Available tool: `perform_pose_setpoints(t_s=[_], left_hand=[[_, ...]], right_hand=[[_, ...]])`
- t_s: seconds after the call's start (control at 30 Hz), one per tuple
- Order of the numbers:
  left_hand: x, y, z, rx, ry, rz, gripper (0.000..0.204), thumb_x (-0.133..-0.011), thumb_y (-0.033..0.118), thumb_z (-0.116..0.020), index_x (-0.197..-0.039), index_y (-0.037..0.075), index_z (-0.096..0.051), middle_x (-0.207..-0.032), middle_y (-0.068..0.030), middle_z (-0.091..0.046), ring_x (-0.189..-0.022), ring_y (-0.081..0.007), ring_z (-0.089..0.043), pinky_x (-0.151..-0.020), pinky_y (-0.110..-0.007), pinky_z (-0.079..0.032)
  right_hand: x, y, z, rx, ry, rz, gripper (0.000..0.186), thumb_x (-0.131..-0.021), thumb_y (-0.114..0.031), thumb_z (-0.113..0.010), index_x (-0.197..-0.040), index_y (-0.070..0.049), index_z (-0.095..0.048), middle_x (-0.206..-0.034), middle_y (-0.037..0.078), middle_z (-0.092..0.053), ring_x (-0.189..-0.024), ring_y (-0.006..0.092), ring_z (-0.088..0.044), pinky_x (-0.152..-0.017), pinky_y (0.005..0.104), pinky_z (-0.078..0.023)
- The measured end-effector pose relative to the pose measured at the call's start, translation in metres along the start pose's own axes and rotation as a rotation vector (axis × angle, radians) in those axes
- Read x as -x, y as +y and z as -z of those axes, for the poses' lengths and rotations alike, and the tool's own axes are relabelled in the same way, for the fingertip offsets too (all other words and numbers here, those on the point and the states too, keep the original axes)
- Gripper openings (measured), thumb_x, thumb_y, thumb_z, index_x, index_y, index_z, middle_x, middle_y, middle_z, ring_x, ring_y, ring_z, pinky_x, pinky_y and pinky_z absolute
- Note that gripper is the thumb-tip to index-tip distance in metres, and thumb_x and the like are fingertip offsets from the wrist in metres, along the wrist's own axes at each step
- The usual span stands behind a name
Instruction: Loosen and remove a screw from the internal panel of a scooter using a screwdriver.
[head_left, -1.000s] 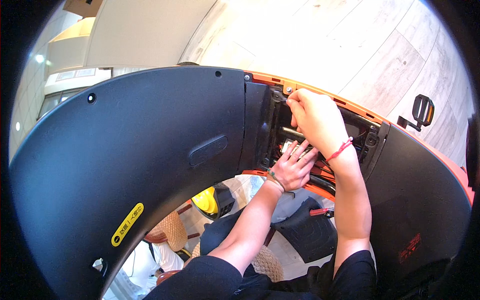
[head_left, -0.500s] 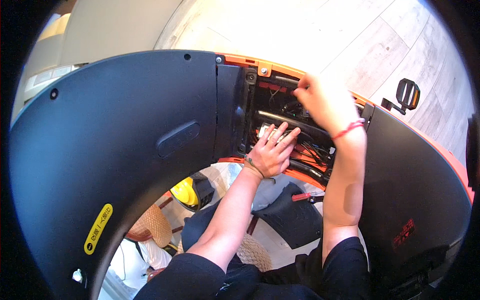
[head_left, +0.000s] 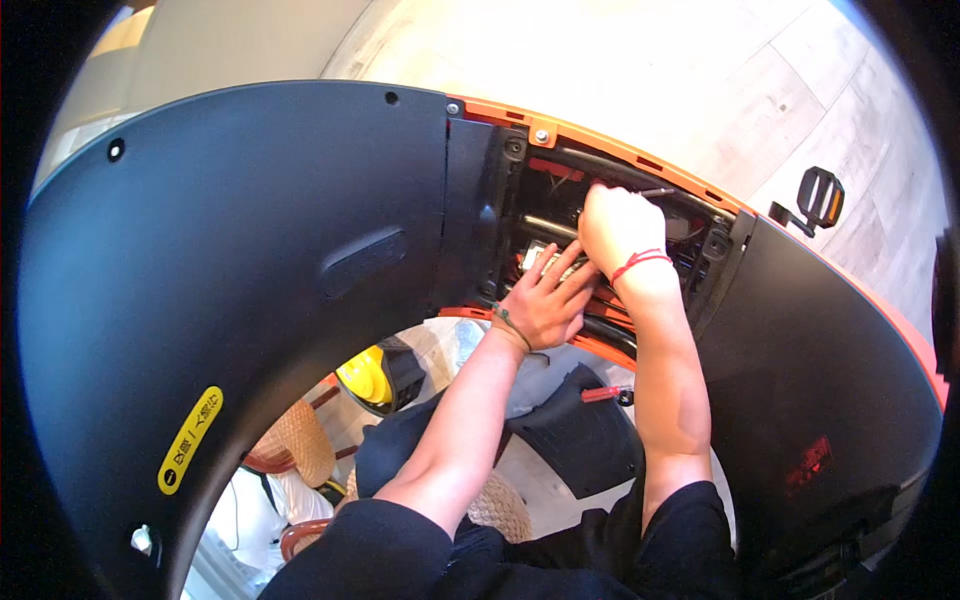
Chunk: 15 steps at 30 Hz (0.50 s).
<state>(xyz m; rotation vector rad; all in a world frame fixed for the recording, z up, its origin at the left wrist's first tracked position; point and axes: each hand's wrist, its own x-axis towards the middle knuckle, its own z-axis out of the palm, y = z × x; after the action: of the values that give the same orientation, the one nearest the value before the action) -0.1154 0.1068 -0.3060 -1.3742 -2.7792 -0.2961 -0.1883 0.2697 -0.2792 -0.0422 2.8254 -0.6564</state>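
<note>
Wiring [head_left: 610, 300] inside the open compartment [head_left: 520, 180] of the black panel [head_left: 250, 260] is what I am working on. My left hand [head_left: 545, 300], fingers spread, is pressing it; my right hand [head_left: 615, 225] is gripping a thin rod-like tool [head_left: 655, 192]. Next I probably need careful, steady turning.

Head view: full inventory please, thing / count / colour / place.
body panel: 1, black, curved, left and centre
open compartment: 1, dark with cables, top centre
orange trim: 1, along the compartment's upper edge
yellow sticker: 1, lower left of the panel
pedal: 1, black, upper right
yellow-black object: 1, below the panel
woven stool: 1, tan, lower left
floor: pale tiles, top
left hand: green wrist band, fingers in the compartment
right hand: red wrist cord, closed inside the compartment
</note>
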Motion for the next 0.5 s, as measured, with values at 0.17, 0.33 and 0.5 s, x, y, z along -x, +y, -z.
perform_pose_setpoints(t_s=[0.17, 0.33, 0.5], left_hand=[[0.003, 0.0, -0.002, 0.019, -0.036, -0.012, 0.035, -0.073, 0.024, -0.062, -0.104, 0.009, -0.066, -0.135, -0.0106, -0.052, -0.133, -0.0354, -0.043, -0.112, -0.052, -0.032], [0.001, 0.002, -0.002, 0.051, -0.002, -0.007, 0.037, -0.072, 0.025, -0.063, -0.104, 0.007, -0.065, -0.133, -0.0117, -0.053, -0.134, -0.0361, -0.042, -0.112, -0.052, -0.032], [0.012, -0.005, -0.014, 0.139, 0.049, -0.028, 0.04, -0.07, 0.027, -0.063, -0.103, 0.004, -0.068, -0.135, -0.0155, -0.052, -0.137, -0.038, -0.038, -0.114, -0.055, -0.026]], right_hand=[[-0.01, -0.001, -0.018, 0.009, -0.103, -0.11, 0.021, -0.084, -0.014, -0.053, -0.084, -0.004, -0.072, -0.085, 0.019, -0.071, -0.082, 0.0308, -0.072, -0.073, 0.04, -0.057], [-0.007, -0.005, -0.015, 0.073, -0.046, -0.15, 0.017, -0.089, -0.013, -0.05, -0.092, -0.004, -0.064, -0.083, 0.017, -0.071, -0.079, 0.0298, -0.071, -0.068, 0.0389, -0.058], [0.012, -0.029, 0.028, 0.09, -0.003, -0.063, 0.01, -0.09, -0.014, -0.05, -0.095, -0.006, -0.052, -0.078, 0.016, -0.068, -0.074, 0.0318, -0.07, -0.063, 0.0428, -0.057]])
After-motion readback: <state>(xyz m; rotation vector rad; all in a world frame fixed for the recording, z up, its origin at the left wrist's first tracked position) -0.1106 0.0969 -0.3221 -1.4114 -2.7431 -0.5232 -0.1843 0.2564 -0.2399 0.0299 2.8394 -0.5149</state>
